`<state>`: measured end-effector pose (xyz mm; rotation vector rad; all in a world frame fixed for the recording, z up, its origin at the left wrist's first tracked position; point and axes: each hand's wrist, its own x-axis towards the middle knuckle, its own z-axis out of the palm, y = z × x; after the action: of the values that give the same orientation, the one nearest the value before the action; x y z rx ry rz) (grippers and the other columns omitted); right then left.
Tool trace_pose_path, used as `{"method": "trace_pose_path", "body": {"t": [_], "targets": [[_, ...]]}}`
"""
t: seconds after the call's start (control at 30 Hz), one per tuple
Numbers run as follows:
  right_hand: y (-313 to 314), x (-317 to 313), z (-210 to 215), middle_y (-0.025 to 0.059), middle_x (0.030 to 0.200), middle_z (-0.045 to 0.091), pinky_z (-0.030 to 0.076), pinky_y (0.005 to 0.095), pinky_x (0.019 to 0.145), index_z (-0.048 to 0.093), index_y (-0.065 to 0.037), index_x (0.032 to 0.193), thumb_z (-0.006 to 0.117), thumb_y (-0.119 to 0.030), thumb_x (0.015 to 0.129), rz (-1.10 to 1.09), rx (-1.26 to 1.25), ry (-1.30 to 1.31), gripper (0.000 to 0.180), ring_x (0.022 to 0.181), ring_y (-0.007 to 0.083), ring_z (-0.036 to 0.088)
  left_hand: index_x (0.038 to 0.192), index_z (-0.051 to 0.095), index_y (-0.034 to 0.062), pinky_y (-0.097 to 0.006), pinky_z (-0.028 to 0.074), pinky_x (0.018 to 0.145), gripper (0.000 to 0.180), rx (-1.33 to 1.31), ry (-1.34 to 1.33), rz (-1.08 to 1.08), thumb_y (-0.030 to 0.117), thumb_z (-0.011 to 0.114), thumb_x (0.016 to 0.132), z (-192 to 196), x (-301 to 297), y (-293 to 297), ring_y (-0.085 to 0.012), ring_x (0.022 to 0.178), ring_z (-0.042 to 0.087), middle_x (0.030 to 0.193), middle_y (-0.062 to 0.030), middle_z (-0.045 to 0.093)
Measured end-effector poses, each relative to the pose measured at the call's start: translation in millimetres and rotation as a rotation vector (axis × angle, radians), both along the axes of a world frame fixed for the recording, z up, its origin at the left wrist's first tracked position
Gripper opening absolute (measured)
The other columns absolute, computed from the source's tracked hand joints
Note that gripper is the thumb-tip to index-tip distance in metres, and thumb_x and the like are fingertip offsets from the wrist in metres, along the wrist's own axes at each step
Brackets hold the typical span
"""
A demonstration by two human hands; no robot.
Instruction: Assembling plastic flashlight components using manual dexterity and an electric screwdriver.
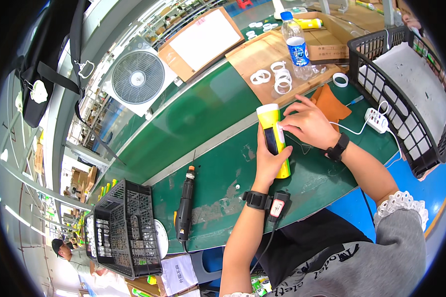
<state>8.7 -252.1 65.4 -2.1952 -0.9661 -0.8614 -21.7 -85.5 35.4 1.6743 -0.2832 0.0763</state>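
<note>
Head view: your left hand (268, 158) wraps the yellow torch (273, 133) from below, fingers curled round its lower half, thumb along the dark panel on its side. The torch lies over the green bench (203, 119), its white-rimmed head pointing away from you, tail near the bench's near edge. Your right hand (307, 123) rests on the torch's right side just below the head, fingers bent and close together, tips pressing on the body; whether they pinch a small part, you cannot tell from here.

Both wrists carry dark bands; a small red-and-black device hangs at the left one, cable trailing down.

Left of your hands, a black rotary tool (185, 208) lies on the bench, well apart from the torch. A black crate (126, 227) sits at the lower left. Beyond the torch, white rings (275, 75) lie scattered on a cardboard sheet (262, 52), with a water bottle (296, 44) standing beside them. An orange cloth (332, 101) lies just beyond your right hand. A white power strip (376, 120) sits near a second black crate (406, 94) at right. A white fan (138, 76) stands at the bench's far side
</note>
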Motion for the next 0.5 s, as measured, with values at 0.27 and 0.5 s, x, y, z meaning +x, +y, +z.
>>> {"method": "trace_pose_path", "body": {"t": [0.27,0.5], "targets": [[-1.0,2.6,-4.5,0.0075,0.082,0.058,0.043,0.0375,0.080,0.062,-0.008,0.081,0.063,-0.013,0.075,0.077,0.113,0.109,0.008,0.088,0.0270,0.054,0.140,0.010,0.0139,-0.030,0.050,0.068,0.088,-0.261,0.231,-0.138,-0.001,0.062,0.070,8.6,-4.5,-0.2,-0.0196,0.081,0.057,0.110,-0.0116,0.048],[-1.1,-3.4,5.3,0.0056,0.083,0.058,0.042,0.0390,0.080,0.064,-0.010,0.079,0.067,-0.009,0.069,0.022,0.252,-0.076,0.010,0.086,0.0271,0.054,0.138,0.014,0.0201,-0.030,0.048,0.050,0.060,-0.509,0.312,-0.202,0.022,0.047,0.087,-3.0,10.3,12.6,-0.0196,0.059,0.054,0.096,-0.0124,0.051]]}}
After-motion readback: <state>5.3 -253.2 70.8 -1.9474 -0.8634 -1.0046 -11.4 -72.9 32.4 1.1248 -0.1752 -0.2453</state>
